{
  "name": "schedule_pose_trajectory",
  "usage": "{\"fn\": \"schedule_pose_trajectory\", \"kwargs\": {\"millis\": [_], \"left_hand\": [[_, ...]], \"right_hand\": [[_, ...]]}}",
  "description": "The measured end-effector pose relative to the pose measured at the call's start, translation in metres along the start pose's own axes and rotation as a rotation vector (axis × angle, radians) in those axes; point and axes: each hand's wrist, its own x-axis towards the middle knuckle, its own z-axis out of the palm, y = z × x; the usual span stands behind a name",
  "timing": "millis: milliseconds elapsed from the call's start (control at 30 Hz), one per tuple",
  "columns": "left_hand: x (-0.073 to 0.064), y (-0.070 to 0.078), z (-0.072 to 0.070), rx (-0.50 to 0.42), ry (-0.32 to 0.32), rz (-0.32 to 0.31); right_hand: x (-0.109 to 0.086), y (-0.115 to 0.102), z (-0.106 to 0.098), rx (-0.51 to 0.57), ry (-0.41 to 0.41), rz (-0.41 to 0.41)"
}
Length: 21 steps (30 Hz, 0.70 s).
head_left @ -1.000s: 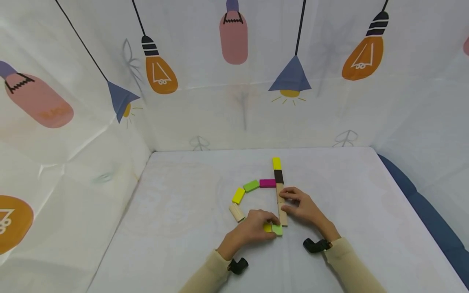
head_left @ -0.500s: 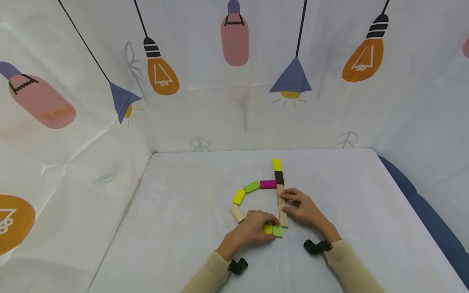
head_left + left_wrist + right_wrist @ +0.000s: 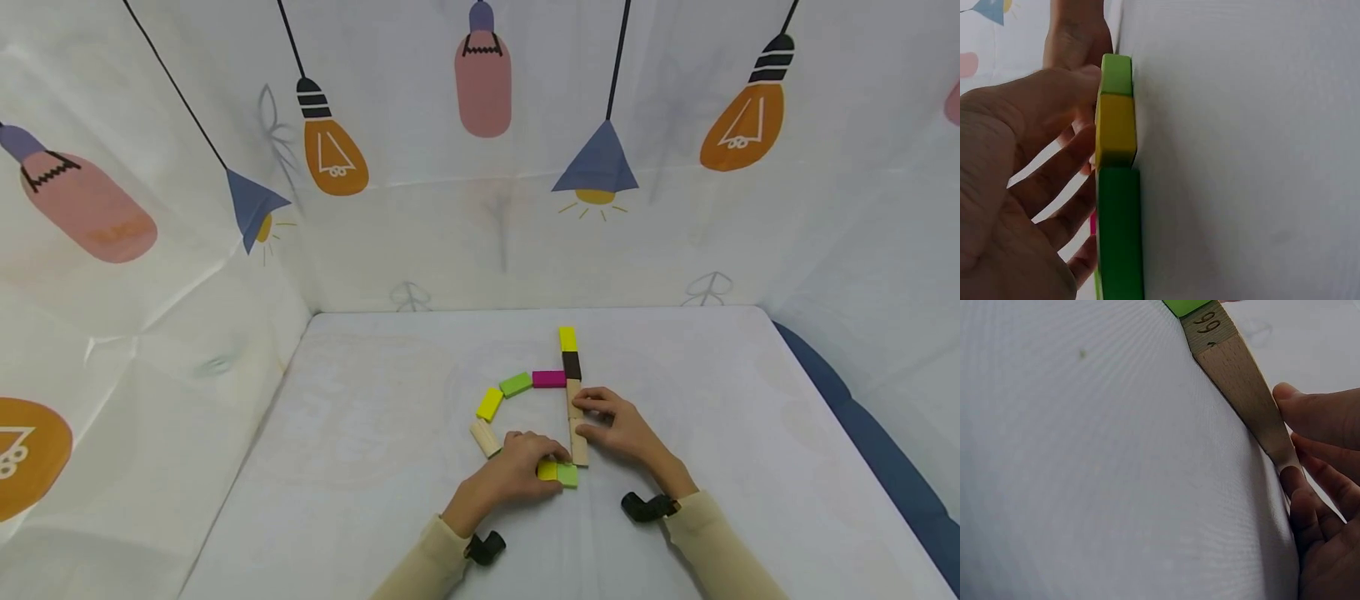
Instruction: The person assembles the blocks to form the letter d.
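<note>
Coloured wooden blocks form a loop beside a straight column on the white table. My left hand (image 3: 513, 468) spans the near end of the loop, thumb and forefinger at opposite sides of the light green block (image 3: 567, 476) and the yellow block (image 3: 1116, 130). A dark green block (image 3: 1120, 231) follows in the left wrist view. My right hand (image 3: 613, 423) touches the plain wooden blocks (image 3: 579, 443) of the column with thumb and fingertips, the fingers loosely bent. One plain block (image 3: 1241, 387) bears a dark number on its end part in the right wrist view.
Beyond the hands, a dark brown block (image 3: 572, 365) and a yellow block (image 3: 567, 338) top the column. Magenta (image 3: 549, 379), green (image 3: 516, 384), yellow (image 3: 489, 404) and plain (image 3: 485, 437) blocks curve leftward. A patterned cloth wall (image 3: 450, 242) stands behind the table.
The view has tipped slightly, so everything sits a little lower in the frame. Beside that, the left thumb has shifted slightly leftward at the light green block; the right hand stays on the column.
</note>
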Motion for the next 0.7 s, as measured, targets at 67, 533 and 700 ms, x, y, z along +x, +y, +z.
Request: {"fn": "schedule_pose_trajectory", "kwargs": {"millis": [67,533,700], "left_hand": [[-0.002,-0.001,-0.005,-0.014,0.036,0.005],[-0.038,-0.060,-0.066,-0.013,0.369,-0.112],[-0.052,-0.082,-0.087,0.082,0.364,-0.193]], "right_hand": [[0.000,0.001,-0.001,0.004,-0.007,0.010],[0.001,0.006,-0.018,0.066,-0.004,0.015],[-0.002,0.007,-0.039,-0.057,-0.011,0.130]]}}
